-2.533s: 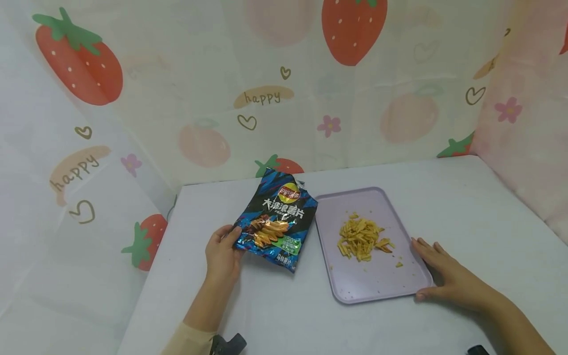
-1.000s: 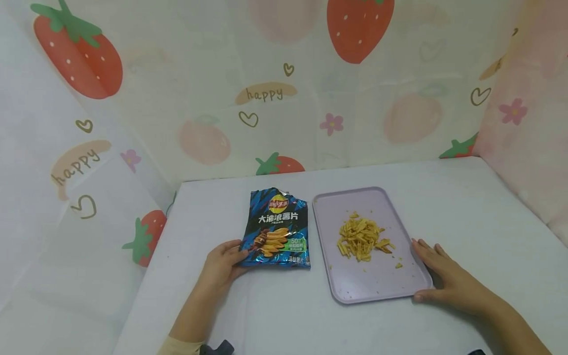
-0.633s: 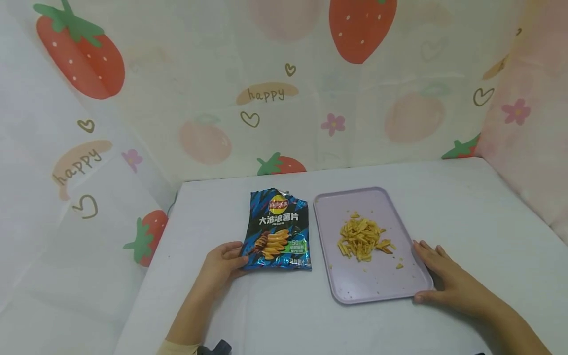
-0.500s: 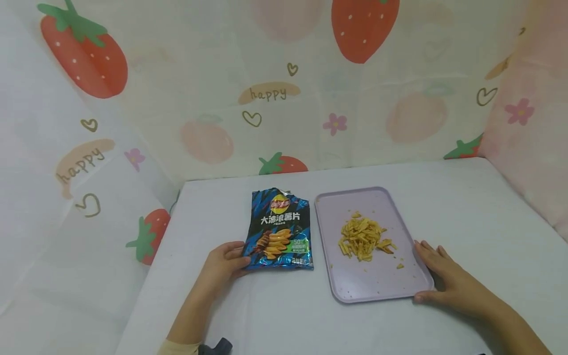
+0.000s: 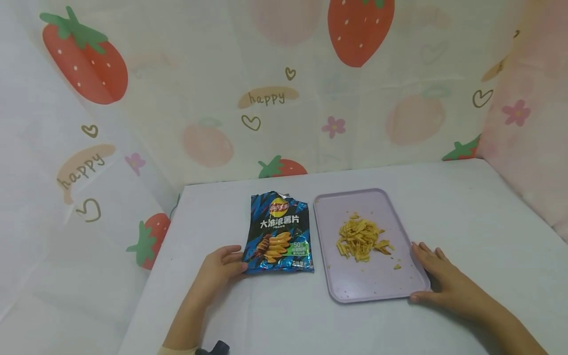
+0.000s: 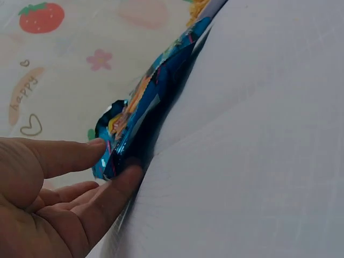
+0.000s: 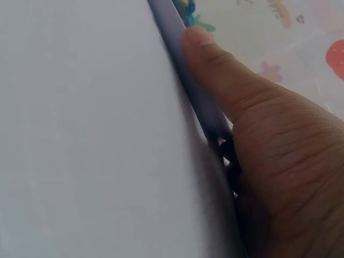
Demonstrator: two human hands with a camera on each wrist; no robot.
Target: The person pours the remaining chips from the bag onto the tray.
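A blue and black potato chip bag [image 5: 278, 236], torn at its top, lies on the white table left of the tray. My left hand [image 5: 219, 271] is at its lower left corner; in the left wrist view the thumb [image 6: 70, 156] and index finger [image 6: 113, 201] are spread either side of the corner, fingertips right at its edge. My right hand [image 5: 448, 281] rests against the near right corner of a light purple tray [image 5: 359, 286], thumb [image 7: 220, 67] along the near rim and fingers along the right side. A heap of broken potato chips [image 5: 360, 239] lies on the tray.
The table [image 5: 284, 320] has a white cloth and ends at a patterned curtain [image 5: 284, 133] with strawberries at the back. Curtains also stand at left and right. Small crumbs lie around the heap on the tray.
The left hand has brought the bag down from a raised tilt to lie straight on the table, and its thumb has since slid back to the bag's edge. The right hand stays at the tray.
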